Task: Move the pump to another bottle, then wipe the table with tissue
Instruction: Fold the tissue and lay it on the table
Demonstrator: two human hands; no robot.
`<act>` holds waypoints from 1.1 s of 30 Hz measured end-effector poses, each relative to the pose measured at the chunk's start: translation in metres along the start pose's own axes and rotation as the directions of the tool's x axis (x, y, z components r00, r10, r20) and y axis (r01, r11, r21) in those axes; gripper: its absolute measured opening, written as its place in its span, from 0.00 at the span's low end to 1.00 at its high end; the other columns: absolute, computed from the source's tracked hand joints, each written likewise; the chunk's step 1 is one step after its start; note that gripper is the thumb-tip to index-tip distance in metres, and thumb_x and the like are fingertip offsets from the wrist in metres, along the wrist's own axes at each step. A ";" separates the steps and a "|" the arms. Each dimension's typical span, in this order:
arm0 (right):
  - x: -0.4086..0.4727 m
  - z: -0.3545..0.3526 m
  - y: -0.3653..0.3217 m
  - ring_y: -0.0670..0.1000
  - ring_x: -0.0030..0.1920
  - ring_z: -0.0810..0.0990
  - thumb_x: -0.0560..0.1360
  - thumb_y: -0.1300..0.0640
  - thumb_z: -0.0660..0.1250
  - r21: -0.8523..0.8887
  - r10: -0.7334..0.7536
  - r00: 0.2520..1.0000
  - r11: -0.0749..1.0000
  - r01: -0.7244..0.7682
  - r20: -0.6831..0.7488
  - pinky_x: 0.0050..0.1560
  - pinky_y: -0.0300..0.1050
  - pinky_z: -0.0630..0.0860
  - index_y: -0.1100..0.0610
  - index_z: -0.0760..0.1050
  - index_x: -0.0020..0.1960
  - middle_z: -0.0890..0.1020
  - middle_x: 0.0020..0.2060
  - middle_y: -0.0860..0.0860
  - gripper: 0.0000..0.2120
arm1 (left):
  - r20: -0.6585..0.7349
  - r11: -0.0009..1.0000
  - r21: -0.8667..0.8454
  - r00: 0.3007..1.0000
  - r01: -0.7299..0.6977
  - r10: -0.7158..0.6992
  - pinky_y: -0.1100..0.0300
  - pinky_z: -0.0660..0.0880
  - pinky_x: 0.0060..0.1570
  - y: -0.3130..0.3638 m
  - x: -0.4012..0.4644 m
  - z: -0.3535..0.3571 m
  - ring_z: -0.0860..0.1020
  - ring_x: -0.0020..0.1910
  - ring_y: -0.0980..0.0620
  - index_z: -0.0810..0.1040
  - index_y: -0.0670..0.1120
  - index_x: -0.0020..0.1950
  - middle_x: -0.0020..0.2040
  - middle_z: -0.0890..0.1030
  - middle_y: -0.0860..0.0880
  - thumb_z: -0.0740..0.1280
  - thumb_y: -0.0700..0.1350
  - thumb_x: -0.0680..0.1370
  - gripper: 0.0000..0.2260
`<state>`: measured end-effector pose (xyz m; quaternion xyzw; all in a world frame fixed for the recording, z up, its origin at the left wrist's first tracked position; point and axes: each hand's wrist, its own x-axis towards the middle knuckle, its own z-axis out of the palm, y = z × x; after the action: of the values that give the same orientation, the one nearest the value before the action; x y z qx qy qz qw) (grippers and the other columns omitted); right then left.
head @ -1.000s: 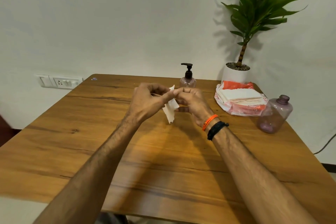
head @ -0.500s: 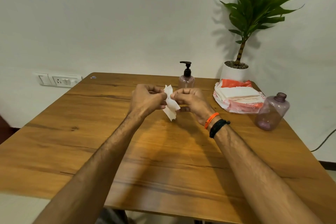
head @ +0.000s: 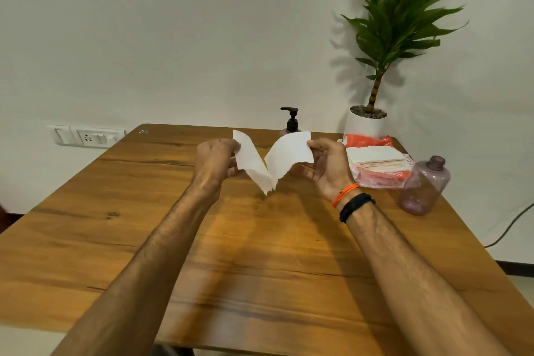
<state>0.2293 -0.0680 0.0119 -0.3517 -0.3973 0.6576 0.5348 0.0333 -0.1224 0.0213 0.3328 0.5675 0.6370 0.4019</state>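
Observation:
A white tissue [head: 270, 159] hangs in a V shape above the wooden table [head: 260, 254], half unfolded. My left hand [head: 216, 162] pinches its left edge and my right hand [head: 328, 166] pinches its right edge. Behind the tissue, a purple bottle with a black pump [head: 291, 121] stands near the table's far edge; most of its body is hidden. A second purple bottle [head: 424, 186], with no pump and an open neck, stands at the right edge of the table.
An opened orange-and-white pack of tissues [head: 375, 163] lies right of my right hand. A potted plant in a white pot [head: 367, 124] stands at the far right corner. A wall socket [head: 86, 137] is on the left; a cable [head: 511, 225] hangs at right.
My hands have moved apart, left hand leftward and right hand rightward, and the folded tissue between them has opened out into a wide V.

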 end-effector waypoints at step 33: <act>-0.018 -0.005 -0.017 0.52 0.48 0.85 0.71 0.51 0.74 -0.517 -0.207 0.978 0.835 0.187 0.019 0.46 0.49 0.83 0.61 0.82 0.51 0.85 0.47 0.54 0.15 | 0.152 0.998 0.051 0.988 -0.046 0.038 0.48 0.84 0.47 -0.010 -0.018 0.079 0.86 0.42 0.46 0.80 0.39 0.49 0.47 0.86 0.41 0.73 0.42 0.75 0.07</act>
<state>0.2442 -0.0829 0.0254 -0.4515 -0.5828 0.4620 0.4930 0.1124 -0.1026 0.0230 0.4028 0.5453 0.6025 0.4211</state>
